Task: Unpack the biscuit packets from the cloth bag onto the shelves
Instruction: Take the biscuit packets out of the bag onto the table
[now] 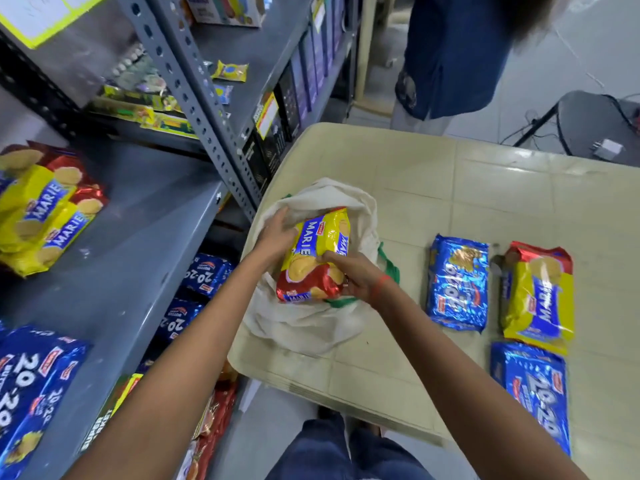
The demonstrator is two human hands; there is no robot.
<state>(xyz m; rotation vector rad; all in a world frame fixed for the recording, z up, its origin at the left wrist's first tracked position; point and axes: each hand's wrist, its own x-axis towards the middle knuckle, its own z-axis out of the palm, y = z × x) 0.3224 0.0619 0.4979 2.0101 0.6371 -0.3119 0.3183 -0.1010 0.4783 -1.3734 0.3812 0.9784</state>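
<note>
Grey steel shelving (145,216) fills the left side, with stock grouped by kind. A pile of yellow Marie packs (41,209) lies at the far end of the board and blue 20-20 packs (31,382) at the near end, with more blue ones on the lower tier (207,275). Just beside the rack, at the corner of the cream table (450,188), the cloth bag (311,320) lies slumped with its mouth open. The held Marie packet (317,258) sits half out of that mouth, its red end toward the person. The left hand (277,233) curls over the packet's far left edge, and the right hand (356,275) pinches its near right side. A two-sided grip like this probably keeps the slippery wrapper from catching on the loose cloth as it lifts. I judge this packet is bound for the yellow pile on the shelf. Further right, well apart from the bag, three packets lie flat on the table: a blue 20-20 packet (457,282), a second Marie packet (538,296) just beside it, and another blue packet (533,393) nearer the person. They seem to be out of the bag but not yet shelved.
</note>
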